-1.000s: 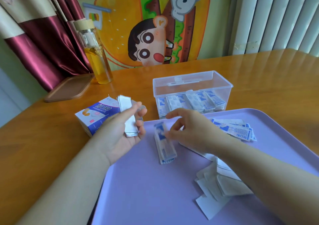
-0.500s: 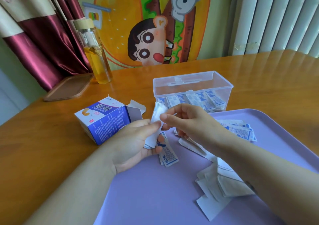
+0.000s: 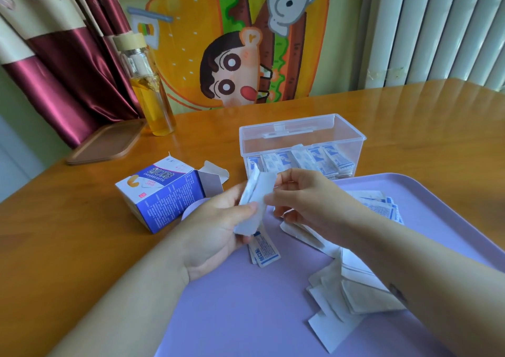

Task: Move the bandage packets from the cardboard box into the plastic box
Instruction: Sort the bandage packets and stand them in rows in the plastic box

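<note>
We see the wooden table (image 3: 410, 127) running out of view on every side. On it lies the purple tray (image 3: 246, 315), its near and right edges cut off. The clear plastic box (image 3: 300, 135) stands just beyond the tray's far edge with a row of bandage packets (image 3: 308, 159) leaning inside (their print is too small for us to read). The cardboard box (image 3: 161, 198) lies on its side left of the tray, flap open. Its inside is dark, so we cannot tell what it holds.

The left hand (image 3: 218, 231) grips a white stack of packets (image 3: 255, 192) upright over the tray's far left corner, thumb in front, fingers hidden behind. We cannot count the stack. The right hand (image 3: 306, 198) pinches its upper right edge with thumb and forefinger, the other fingers curled below.

The right forearm hides part of a loose heap of packets (image 3: 382, 206) and of the white paper slips (image 3: 336, 321). A few more packets (image 3: 265, 250) lie partly under the left hand.
</note>
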Tool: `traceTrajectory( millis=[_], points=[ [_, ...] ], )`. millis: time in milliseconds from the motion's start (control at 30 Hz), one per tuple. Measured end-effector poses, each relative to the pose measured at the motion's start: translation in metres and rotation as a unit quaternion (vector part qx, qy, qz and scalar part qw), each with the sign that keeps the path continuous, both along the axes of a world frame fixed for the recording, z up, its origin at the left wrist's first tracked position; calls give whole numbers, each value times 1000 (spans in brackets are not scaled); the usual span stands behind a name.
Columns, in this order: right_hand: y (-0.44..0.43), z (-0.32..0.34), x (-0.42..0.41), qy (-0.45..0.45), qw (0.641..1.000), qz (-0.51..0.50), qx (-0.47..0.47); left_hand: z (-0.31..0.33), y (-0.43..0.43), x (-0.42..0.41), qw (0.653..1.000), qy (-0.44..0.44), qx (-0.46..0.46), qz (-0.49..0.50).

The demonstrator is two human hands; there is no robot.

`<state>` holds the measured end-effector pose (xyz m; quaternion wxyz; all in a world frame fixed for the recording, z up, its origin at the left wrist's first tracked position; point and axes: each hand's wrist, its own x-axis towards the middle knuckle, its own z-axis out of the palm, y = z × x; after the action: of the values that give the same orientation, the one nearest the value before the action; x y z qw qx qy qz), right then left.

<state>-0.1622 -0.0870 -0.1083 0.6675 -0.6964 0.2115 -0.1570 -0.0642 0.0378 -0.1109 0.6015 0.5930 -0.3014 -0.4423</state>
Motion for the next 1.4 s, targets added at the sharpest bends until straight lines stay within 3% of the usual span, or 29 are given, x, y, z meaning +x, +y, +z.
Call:
traceTrajectory(
  millis=[300,700,867,1100,1300,1400],
  points=[
    [2,-5,1,21,999,26,39,-5,-2,1,999,-42,11,27],
    [6,-4,2,-4,998,-53,-41,-5,-2,-1,997,-7,-10,74],
    [11,-1,1,-19,1000,-6,-9,-5,-5,-2,996,38,13,83],
    [16,0,1,-17,1000,4,-11,-3,-6,2,972,220,41,74],
    [17,0,0,-13,1000,-8,-26,1,-3,-4,985,166,34,37],
    [14,2,0,-5,999,-18,-36,4,-2,-3,980,193,24,43]
  ],
)
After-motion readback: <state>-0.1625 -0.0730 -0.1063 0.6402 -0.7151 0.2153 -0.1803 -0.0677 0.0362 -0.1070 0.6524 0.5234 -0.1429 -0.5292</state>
